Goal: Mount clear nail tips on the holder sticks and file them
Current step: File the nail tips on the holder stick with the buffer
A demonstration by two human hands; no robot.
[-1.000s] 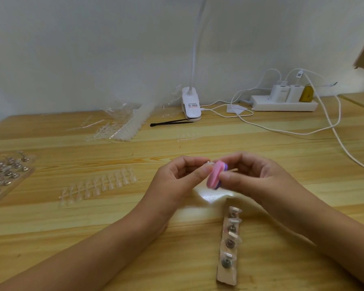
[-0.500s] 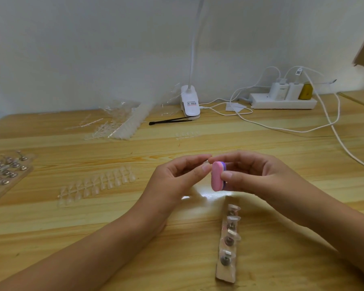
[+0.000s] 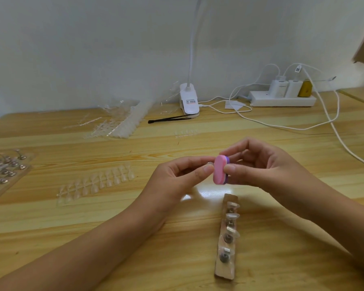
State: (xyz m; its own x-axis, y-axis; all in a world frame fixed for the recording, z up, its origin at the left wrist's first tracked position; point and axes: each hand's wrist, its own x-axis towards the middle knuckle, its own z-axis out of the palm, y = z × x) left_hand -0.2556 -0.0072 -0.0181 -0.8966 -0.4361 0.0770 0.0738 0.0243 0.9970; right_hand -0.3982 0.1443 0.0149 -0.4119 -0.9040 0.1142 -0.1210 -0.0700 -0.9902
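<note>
- I am looking at a pale wooden tabletop that runs back to a plain white wall.
- Both hands are held just above it and meet at the fingertips.
- The left hand has its thumb and forefinger pinched on a clear nail tip. The tip is tiny and mostly hidden, so I cannot tell whether it sits on a stick.
- The right hand grips a pink and purple file block between thumb and fingers. The block stands on end with its pink face against the left fingertips.
- Just below the right hand, nearer to me, a narrow strip lies on the tabletop. It carries a row of four holder sticks, each topped with a clear tip.
- To the left of the left hand lies a sheet of clear tips. Well beyond it, at the edge of my view, is a tray of metal holders.
- Past the hands, near the wall, are a white clip lamp, a black tool and a pile of clear packets.
- Past the right hand sits a white power strip with chargers and trailing cables.
</note>
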